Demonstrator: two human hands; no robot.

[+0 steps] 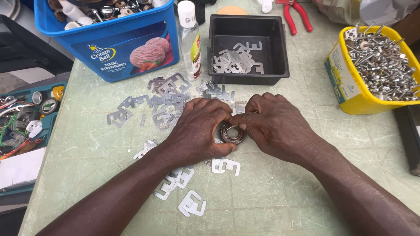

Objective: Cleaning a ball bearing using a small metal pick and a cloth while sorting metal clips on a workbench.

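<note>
Both hands meet over a small round coil (231, 133) that lies on the table (280, 188), just in front of the black tray (280, 52). The left hand (199, 131) cups the coil from its side, fingers curled over the top and thumb beneath, its grip clenched on the rim; the right hand (273, 126) pinches at the coil's upper edge, where a thin metal plate (239, 106) seems to sit, though the fingertips hide the contact. The step appears to be seating a plate in the coil's middle, and it would go best with the left hand keeping the coil flat and unmoving while the right feeds the plate straight, not skewed, since a tilted plate would likely jam. Loose plates (164, 102) lie scattered behind the hands, and more (186, 192) in front, so the next piece is near. The yellow tub (345, 83) of screws stands well apart at the right, the blue tub (109, 48) at the left.
</note>
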